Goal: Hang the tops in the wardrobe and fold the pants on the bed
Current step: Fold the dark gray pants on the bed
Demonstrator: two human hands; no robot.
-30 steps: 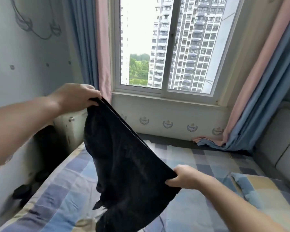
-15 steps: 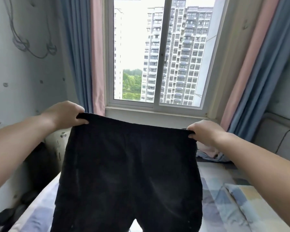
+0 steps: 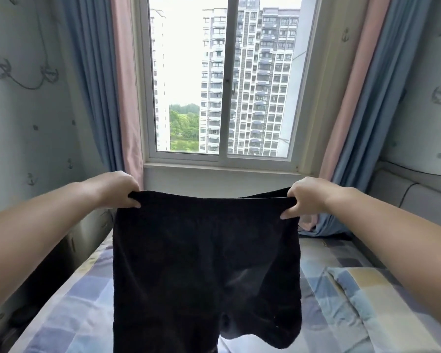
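A pair of black, soft-fabric shorts-length pants (image 3: 206, 271) hangs in the air over the bed with its blue, grey and yellow checked sheet (image 3: 69, 317); the legs drop straight down, so the long axis is vertical while the waistband runs level from side to side; the left hand (image 3: 117, 189) pinches one waistband corner with curled fingers and the right hand (image 3: 307, 198) pinches the other, both at much the same height and reach, neither clearly nearer; whether the hems touch the sheet is hidden below the frame; laying it flat likely means lowering forward; beyond stand the white-framed window (image 3: 224, 159) and pink-and-blue curtains (image 3: 122, 98).
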